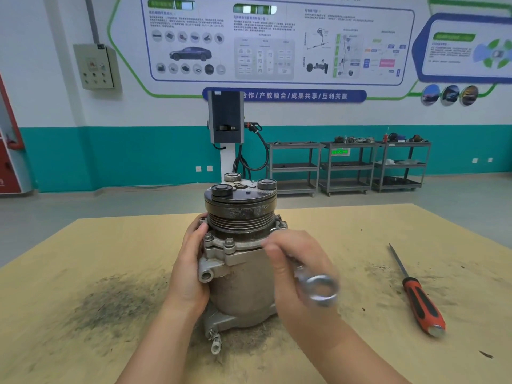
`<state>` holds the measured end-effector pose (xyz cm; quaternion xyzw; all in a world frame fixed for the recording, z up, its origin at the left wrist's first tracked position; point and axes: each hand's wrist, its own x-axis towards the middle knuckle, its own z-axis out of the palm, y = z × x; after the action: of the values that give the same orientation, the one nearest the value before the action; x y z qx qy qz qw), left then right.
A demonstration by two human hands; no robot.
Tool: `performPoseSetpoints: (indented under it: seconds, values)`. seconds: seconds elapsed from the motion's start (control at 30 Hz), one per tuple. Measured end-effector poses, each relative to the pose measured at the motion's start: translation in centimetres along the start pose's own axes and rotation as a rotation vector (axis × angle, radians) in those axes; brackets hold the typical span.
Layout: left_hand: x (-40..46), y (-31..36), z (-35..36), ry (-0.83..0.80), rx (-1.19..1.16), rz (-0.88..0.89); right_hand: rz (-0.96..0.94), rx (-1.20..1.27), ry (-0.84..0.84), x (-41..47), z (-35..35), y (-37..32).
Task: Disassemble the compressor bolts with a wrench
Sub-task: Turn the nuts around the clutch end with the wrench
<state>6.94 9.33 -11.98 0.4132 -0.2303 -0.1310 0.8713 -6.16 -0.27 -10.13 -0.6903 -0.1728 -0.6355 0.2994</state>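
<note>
Right hand [293, 270] & wrench [315, 286] motion-blurred; wrench head hidden behind hand.

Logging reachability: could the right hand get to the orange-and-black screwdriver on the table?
Probably yes: the orange-and-black screwdriver lies in the open beside the right hand, but that hand holds the silver wrench.
</note>
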Motion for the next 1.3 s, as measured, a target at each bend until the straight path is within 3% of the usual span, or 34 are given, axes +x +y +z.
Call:
performPoseSetpoints:
  seconds: [0.2, 0.37, 0.5, 0.6, 0.7, 0.83, 0.9, 1.0, 1.07, 1.13, 1.3]
  values:
    - [-0.2, -0.3, 0.4, 0.022, -0.152, 0.02, 0.053, -0.122, -0.232, 0.3, 1.1, -1.5]
    - [-1.8, -1.3, 2.0, 0.155, 0.074, 0.191, 0.216, -0.081, -0.145, 1.3, -0.4, 0.4]
    - [-4.6, -2.1, 5.6, 0.38, 0.277, 0.257, 0.34, -0.116, -0.298, 0.6, 0.5, 1.0]
    - [-6.4, -2.3, 7.9, 0.493, 0.523, 0.269, 0.307, -0.104, -0.089, 1.7, -0.3, 0.7]
    - [-7.3, -1.3, 8.6, 0.595, 0.613, 0.242, 0.317, 0.084, 0.202, 3.7, -3.3, 0.9]
    - [-5.3, 1.9, 6.0, 0.728, 0.644, 0.304, 0.746, 0.627, 0.399, 5.0, -5.3, 1.8]
    - [-3.2, 3.3, 4.1, 0.598, 0.603, 0.219, 0.881, 0.77, 0.403, 5.0, -5.2, 2.4]
    - [-0.7, 4.0, 2.3, 0.157, 0.441, -0.011, 0.932, 0.78, 0.375, 4.7, -4.7, 3.0]
    - [0.1, 4.0, 1.7, -0.023, 0.368, -0.109, 0.946, 0.794, 0.349, 4.7, -4.7, 3.2]
    - [0.6, 4.0, 1.5, -0.071, 0.373, -0.149, 0.976, 0.823, 0.323, 4.9, -4.8, 3.5]
    - [1.1, 3.2, 1.2, 0.009, 0.49, -0.131, 1.002, 0.796, 0.316, 4.6, -4.8, 3.6]
